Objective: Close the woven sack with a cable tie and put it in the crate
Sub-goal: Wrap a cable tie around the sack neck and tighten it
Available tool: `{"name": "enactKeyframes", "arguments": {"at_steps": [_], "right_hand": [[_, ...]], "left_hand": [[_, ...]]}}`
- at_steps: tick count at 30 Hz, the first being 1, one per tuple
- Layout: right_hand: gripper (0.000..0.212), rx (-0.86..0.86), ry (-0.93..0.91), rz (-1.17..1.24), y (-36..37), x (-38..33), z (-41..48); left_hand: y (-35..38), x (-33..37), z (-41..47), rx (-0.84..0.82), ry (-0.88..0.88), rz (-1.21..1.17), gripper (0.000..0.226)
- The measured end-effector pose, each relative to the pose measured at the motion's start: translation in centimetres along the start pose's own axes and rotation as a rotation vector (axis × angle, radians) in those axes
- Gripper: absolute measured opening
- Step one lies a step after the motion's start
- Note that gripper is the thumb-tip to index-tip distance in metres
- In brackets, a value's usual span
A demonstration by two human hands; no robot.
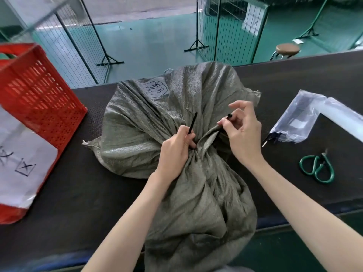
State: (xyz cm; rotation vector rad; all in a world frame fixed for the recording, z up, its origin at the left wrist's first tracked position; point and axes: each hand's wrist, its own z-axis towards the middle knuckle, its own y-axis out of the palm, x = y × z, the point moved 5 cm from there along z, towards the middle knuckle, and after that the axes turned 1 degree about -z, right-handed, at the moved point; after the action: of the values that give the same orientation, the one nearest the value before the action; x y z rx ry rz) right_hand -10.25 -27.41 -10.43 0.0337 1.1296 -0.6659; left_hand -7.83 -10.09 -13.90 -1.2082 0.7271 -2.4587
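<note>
The woven sack [176,138] lies on the table [88,193], its gathered neck between the left hand [174,152] and right hand [242,132]. The crate [35,99] stands left of the left hand; scissors [317,168] and a plastic bag [298,120] lie right of the right hand.

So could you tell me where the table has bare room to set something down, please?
Two bare patches on the table: a wide one between the crate and the sack, running to the near edge, and a strip behind the bag at the far right. It is crowded on the right, where the bag and scissors lie beside the right hand.
</note>
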Motion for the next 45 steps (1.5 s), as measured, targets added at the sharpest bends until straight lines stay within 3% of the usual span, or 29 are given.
{"name": "enactKeyframes", "arguments": {"at_steps": [10,19,25,29,45], "right_hand": [[0.034,-0.132,-0.004,-0.014,2.5,-1.1,5.7],[0.035,-0.17,0.086,0.139,4.6,-1.9,7.4],[0.014,-0.187,0.267,0.324,6.1,-1.0,6.2],[0.011,-0.195,0.328,0.437,6.5,-0.6,5.0],[0.031,-0.325,0.251,0.393,7.1,0.6,3.5]], "left_hand": [[-0.1,-1.3,0.9,0.122,-0.151,0.006,0.039],[-0.1,-2.2,0.8,0.134,-0.242,-0.05,0.039],[0.0,-2.7,0.6,0.183,-0.317,-0.149,0.036],[0.1,-2.8,0.6,0.193,-0.332,-0.114,0.039],[0.5,-3.2,1.2,0.163,-0.302,-0.039,0.032]]}}
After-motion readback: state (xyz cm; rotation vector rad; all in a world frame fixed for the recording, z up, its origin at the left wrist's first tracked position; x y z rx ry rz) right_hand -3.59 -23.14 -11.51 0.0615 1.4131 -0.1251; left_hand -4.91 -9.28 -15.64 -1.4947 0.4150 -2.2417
